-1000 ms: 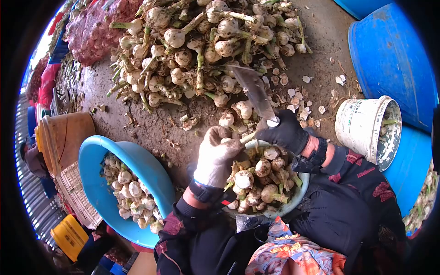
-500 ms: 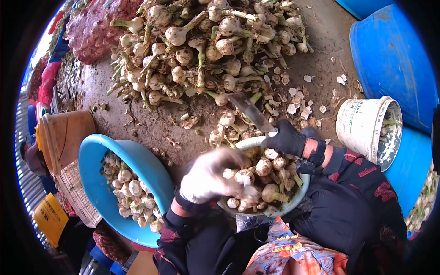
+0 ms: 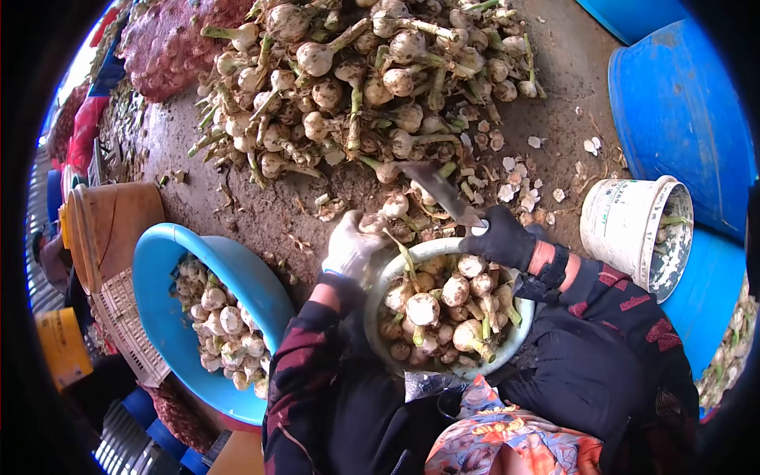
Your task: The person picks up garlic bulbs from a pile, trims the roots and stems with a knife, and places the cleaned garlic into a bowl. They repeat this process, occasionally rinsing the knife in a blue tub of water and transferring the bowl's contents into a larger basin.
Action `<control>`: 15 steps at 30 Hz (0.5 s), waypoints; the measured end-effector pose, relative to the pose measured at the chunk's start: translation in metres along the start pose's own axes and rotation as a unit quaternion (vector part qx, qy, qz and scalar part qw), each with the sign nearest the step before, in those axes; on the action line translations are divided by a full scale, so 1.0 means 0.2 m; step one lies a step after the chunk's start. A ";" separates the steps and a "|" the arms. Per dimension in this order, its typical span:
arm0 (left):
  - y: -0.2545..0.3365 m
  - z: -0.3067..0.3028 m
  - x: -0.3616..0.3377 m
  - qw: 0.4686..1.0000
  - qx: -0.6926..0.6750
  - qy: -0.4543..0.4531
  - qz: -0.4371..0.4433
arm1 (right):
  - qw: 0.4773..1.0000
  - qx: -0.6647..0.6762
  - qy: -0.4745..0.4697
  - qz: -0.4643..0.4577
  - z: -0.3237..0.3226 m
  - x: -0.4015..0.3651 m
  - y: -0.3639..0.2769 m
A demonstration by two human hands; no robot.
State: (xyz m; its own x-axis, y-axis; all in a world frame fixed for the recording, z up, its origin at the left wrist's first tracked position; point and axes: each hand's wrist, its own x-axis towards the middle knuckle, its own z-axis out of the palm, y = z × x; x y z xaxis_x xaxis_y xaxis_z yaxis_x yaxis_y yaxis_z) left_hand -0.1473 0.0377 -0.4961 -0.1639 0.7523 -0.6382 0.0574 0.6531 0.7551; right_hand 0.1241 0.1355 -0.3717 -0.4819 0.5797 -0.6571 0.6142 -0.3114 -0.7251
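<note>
Forward of the round pale-green basin (image 3: 372,317), the left hand (image 3: 352,244), in a white knit glove, reaches over the dirt-covered floor (image 3: 277,214). Its fingers are bent inward, their tips stained brown; whether they have hold of a garlic bulb cannot be told. A long thin greenish stalk (image 3: 405,255) slants from near them over the basin's rim.

Meanwhile the right hand (image 3: 507,237), in a black glove, is closed firmly around a broad metal knife with a white handle end (image 3: 443,192). The blade points away from the body and to the left, slightly blurred, over loose trimmings.

Soil-marked garlic bulbs with short stems (image 3: 455,290) fill the basin, which sits close against the person's dark clothing (image 3: 570,348). Ahead lies a large heap of long-stemmed garlic (image 3: 332,95), its near edge close to the blade tip. To the left, a bright-blue plastic tub (image 3: 170,332) leans, holding paler bulbs (image 3: 231,321). To the right, a scuffed white bucket (image 3: 621,226) lies tipped beside a big blue barrel (image 3: 681,111).
</note>
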 end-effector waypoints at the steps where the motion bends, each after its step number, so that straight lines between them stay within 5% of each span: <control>1: 0.25 0.02 -0.13 0.999 -0.035 0.017 -0.002 | 0.995 -0.068 0.008 -0.068 0.00 -0.01 -0.02; 3: 0.38 0.02 -0.22 0.987 -0.152 -0.003 0.055 | 0.960 -0.192 0.043 -0.200 0.02 0.00 -0.03; 4: 0.41 0.02 -0.26 0.943 -0.329 -0.025 0.033 | 0.960 -0.191 0.044 -0.200 0.02 0.00 -0.04; 6: 0.50 0.06 -0.35 0.956 -0.046 -0.020 0.289 | 0.910 -0.263 0.066 -0.313 0.02 -0.03 -0.12; 7: 0.53 0.07 -0.34 0.919 -0.387 -0.048 0.063 | 0.895 -0.281 0.073 -0.339 0.02 -0.04 -0.14; 8: 0.52 0.07 -0.34 0.899 -0.429 -0.065 0.056 | 0.895 -0.282 0.075 -0.338 0.02 -0.05 -0.16; 10: 0.58 0.09 -0.36 0.937 -0.073 -0.072 0.334 | 0.877 -0.300 0.094 -0.364 0.01 -0.09 -0.23; 11: 0.63 0.14 -0.45 0.946 -0.296 -0.075 0.110 | 0.872 -0.296 0.095 -0.377 0.00 -0.10 -0.25; 15: 0.65 0.18 -0.51 0.949 -0.241 -0.116 0.167 | 0.862 -0.294 0.096 -0.402 0.00 -0.10 -0.26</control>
State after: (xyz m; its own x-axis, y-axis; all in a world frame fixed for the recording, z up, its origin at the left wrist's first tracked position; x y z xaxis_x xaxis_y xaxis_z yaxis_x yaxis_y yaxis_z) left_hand -0.0870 0.0488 -0.3376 0.0083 0.9459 -0.3245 -0.3979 0.3008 0.8667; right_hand 0.1014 0.1410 -0.3209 -0.8215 0.5619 0.0965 0.3680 0.6519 -0.6630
